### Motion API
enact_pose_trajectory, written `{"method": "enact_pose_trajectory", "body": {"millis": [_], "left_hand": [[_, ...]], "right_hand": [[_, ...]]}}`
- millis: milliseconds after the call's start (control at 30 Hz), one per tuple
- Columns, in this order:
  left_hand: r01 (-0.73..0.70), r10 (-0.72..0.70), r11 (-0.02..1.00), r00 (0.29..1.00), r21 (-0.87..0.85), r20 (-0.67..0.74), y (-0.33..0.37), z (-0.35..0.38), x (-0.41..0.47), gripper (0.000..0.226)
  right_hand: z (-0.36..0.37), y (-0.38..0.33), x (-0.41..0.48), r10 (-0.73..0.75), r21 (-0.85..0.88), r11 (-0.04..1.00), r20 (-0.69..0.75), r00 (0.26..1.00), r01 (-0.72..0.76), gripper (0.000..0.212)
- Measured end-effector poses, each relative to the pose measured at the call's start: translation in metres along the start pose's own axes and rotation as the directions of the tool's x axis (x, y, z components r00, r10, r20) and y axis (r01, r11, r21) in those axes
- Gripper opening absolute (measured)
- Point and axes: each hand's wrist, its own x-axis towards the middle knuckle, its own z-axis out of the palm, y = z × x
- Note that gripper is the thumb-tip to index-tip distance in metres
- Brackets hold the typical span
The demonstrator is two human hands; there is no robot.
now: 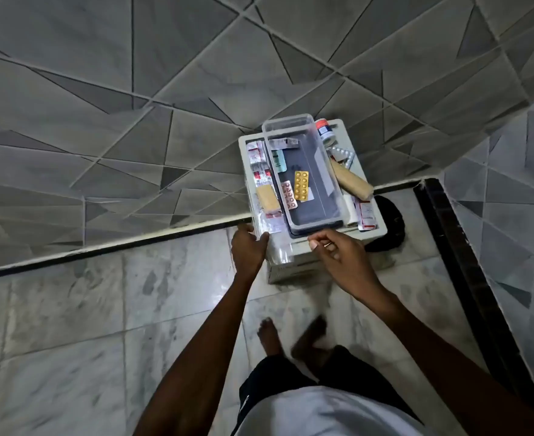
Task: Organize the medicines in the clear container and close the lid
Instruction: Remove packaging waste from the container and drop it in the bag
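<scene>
The clear container stands lidless on a small white stool. Inside lie a yellow blister pack, a pink blister strip and a teal box. Red-and-white boxes and a tan pad rest to its left. A red-capped white bottle, silver blisters and a tan bandage roll lie to its right. My left hand grips a clear plastic piece at the stool's front left corner. My right hand hovers at the container's front edge, fingers curled, holding nothing visible.
The stool sits in a corner where grey patterned wall tiles meet a marble floor. A dark round object lies behind the stool on the right. Another red-and-white box rests at the stool's right edge. My bare feet are just below the stool.
</scene>
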Motion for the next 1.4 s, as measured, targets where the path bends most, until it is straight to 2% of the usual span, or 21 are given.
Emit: {"method": "enact_pose_trajectory", "body": {"millis": [133,300,467,600,700,833,1067,1233,1400], "left_hand": [[0.084,-0.084,0.996,0.996,0.007,0.014,0.003,0.002,0.011,0.019],[0.152,-0.154,0.973,0.988,-0.172,0.001,0.016,-0.015,0.01,0.012],[0.132,-0.122,0.913,0.991,-0.387,0.051,0.051,-0.043,-0.005,0.01],[0.034,-0.019,0.879,0.999,-0.476,0.035,0.095,-0.051,-0.013,0.009],[-0.014,0.05,0.871,0.997,-0.492,0.061,0.13,-0.037,-0.003,0.005],[-0.005,0.06,0.887,0.993,-0.463,0.105,0.163,-0.003,0.017,0.004],[0.035,0.031,0.901,0.989,-0.432,0.144,0.187,0.034,0.036,0.01],[0.032,0.042,0.904,0.986,-0.427,0.162,0.191,0.036,0.051,0.008],[0.036,0.039,0.902,0.986,-0.43,0.164,0.193,0.034,0.072,0.01]], "right_hand": [[0.004,0.003,0.024,0.071,-0.009,0.997,0.006,0.997,-0.07,0.01],[-0.006,0.005,0.052,0.064,0.024,0.998,0.018,0.998,-0.065,0.01],[-0.034,0.008,0.077,0.082,0.116,0.99,-0.019,0.996,-0.079,0.009],[-0.057,0.025,0.101,0.131,0.182,0.976,-0.038,0.991,-0.122,0.009],[-0.072,0.041,0.121,0.198,0.187,0.966,-0.106,0.974,-0.177,0.008],[-0.088,0.062,0.143,0.311,0.124,0.949,-0.188,0.932,-0.291,0.008],[-0.086,0.091,0.176,0.416,0.057,0.909,-0.15,0.897,-0.412,0.012],[-0.076,0.096,0.222,0.49,0.045,0.87,-0.187,0.851,-0.491,0.003],[-0.069,0.1,0.265,0.654,0.019,0.745,-0.215,0.725,-0.667,0.044]]}}
